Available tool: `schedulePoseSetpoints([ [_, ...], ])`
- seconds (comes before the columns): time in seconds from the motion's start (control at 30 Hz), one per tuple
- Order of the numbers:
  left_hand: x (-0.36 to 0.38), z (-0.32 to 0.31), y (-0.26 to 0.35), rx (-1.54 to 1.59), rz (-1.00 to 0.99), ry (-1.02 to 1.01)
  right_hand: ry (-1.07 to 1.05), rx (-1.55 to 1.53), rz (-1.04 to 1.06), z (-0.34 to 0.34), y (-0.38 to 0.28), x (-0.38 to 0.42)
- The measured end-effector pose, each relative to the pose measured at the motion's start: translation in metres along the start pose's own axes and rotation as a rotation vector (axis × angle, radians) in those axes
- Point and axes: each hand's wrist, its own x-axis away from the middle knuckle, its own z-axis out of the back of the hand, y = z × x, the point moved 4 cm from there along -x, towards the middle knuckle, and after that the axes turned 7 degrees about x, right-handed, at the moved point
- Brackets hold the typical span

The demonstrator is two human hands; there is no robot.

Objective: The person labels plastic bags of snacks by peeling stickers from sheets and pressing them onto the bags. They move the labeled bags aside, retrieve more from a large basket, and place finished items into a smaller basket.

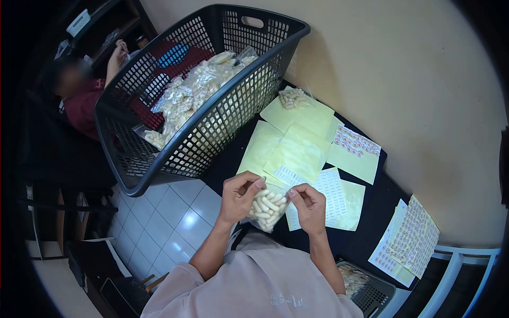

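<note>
A clear plastic bag (268, 209) full of pale, finger-shaped pieces hangs between my two hands, above the near edge of the dark table. My left hand (241, 195) pinches its upper left corner, thumb against fingers. At the upper right corner, my right hand (308, 205) grips the plastic the same way. Just beyond the bag lie yellow sheets (302, 151) and a white label sheet (330, 195) with rows of small print. A sheet of round stickers (355, 142) is farther right.
A large dark basket (212, 108) holding many filled bags (196, 87) stands at the upper left. Another person (87, 106) is behind it. More sticker sheets (413, 238) lie at right, a small bag (292, 98) at the back. A lower basket (376, 297) sits near my right elbow.
</note>
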Motion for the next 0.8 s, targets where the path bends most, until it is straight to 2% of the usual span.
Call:
schedulePoseSetpoints([
  [0.07,0.000,0.007,-0.002,-0.218,0.037,-0.204,-0.077,0.034,-0.036,-0.002,0.001,0.000],
  [0.13,0.006,0.004,0.003,-0.251,0.059,-0.256,-0.265,0.255,0.035,-0.015,0.000,0.002],
  [0.2,0.013,-0.002,0.002,-0.291,0.065,-0.397,-0.345,0.307,0.041,-0.025,-0.002,0.002],
  [0.23,0.015,0.001,0.000,-0.319,0.121,-0.387,-0.366,0.331,0.031,-0.029,0.000,0.002],
  [0.37,0.027,0.004,-0.001,-0.397,0.120,-0.330,-0.362,0.348,0.060,-0.043,0.006,0.004],
  [0.43,0.029,0.003,0.005,-0.304,0.015,-0.176,-0.342,0.349,0.082,-0.044,0.007,0.005],
  [0.63,0.030,0.019,-0.013,-0.346,0.021,0.060,-0.390,0.387,0.013,-0.040,0.007,0.018],
  [0.8,0.031,0.025,-0.034,-0.355,0.089,0.137,-0.339,0.386,0.046,-0.030,0.005,0.025],
])
